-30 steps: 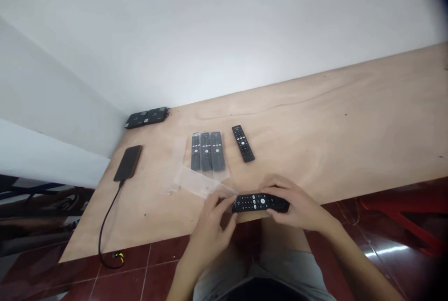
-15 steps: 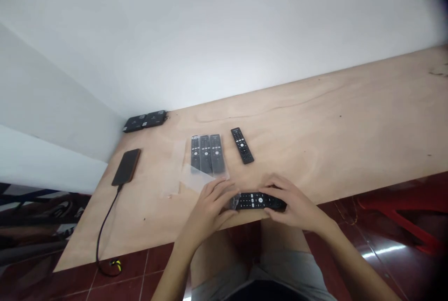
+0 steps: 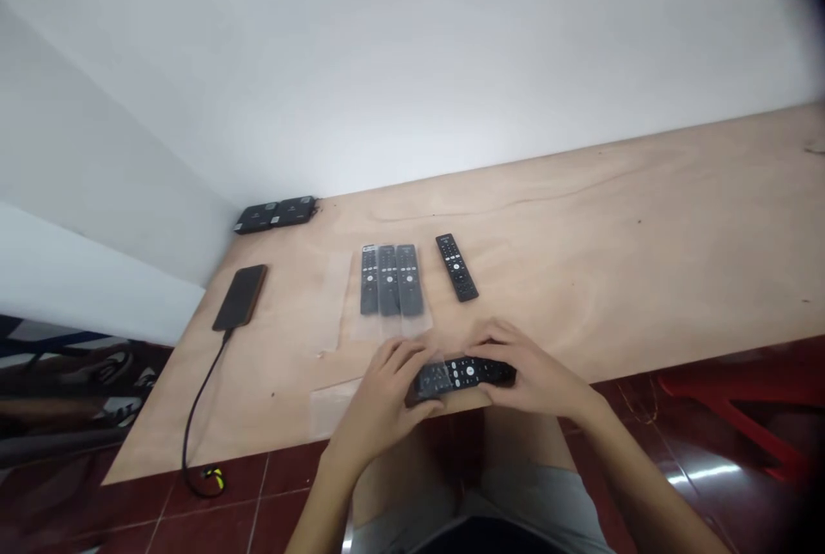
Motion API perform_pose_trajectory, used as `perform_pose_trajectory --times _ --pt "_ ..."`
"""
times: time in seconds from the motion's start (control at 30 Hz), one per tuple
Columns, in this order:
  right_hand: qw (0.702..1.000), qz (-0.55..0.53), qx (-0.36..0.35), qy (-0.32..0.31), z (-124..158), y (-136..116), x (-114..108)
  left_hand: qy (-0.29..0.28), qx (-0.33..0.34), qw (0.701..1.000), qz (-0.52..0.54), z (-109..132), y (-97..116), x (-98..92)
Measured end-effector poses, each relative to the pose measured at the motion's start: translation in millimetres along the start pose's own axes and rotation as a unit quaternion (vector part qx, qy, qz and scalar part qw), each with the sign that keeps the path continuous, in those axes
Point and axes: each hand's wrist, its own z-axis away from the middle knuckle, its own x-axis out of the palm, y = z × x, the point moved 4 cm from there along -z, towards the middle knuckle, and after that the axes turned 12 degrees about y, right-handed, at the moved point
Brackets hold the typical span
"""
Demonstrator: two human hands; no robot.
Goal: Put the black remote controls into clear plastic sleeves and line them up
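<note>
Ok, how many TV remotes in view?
5: three remotes under clear plastic, one loose remote to their right, one held remote between left hand and right hand. More could be hidden.

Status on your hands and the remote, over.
Left hand, right hand both on black remote. Clear plastic over its left end.

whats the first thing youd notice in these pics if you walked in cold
The eye goes first to the left hand and right hand, holding a black remote at the near edge of the pale wooden table. Just beyond them, three remotes in clear plastic lie side by side, with a loose remote to their right. Further left, a dark phone lies on the table with a black cable trailing over the edge.
</note>
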Motion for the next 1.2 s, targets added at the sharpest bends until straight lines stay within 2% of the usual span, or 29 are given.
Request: perform_pose_trajectory --times 0.23,0.4,0.47,0.57,0.73,0.9,1.0,1.1,1.2 --pt "1.0 0.014 0.005 -0.019 -6 -2 19 -0.001 -0.002 1.0 -0.009 8 -6 -6.1" --pt "0.991 0.022 0.087 0.095 15 20 2 -0.023 -0.024 0.999 -0.028 9 -7 -14.4" --pt "0.987 0.024 0.106 0.121 25 26 -4 -0.022 -0.019 0.999 -0.029 11 -9 -15.9" --pt "0.987 0.006 0.106 0.119 32 22 -3 -0.013 -0.002 0.999 -0.037 11 -10 -11.0" --pt "0.984 -0.049 0.123 0.119 26 10 15 -0.003 0.029 0.998 -0.061 1 -4 3.4" --pt "0.975 -0.116 0.16 0.103 18 3 38 -0.019 0.057 0.996 -0.069 -16 18 20.0" --pt "0.968 -0.147 0.171 0.109 16 0 48 -0.009 0.072 0.996 -0.051 -26 33 28.2" --pt "0.963 -0.163 0.179 0.122 17 4 47 -0.01 0.07 0.997 -0.041 -29 40 30.0" --pt "0.961 -0.132 0.201 0.139 26 18 27 -0.013 0.058 0.997 -0.049 -22 34 24.3"
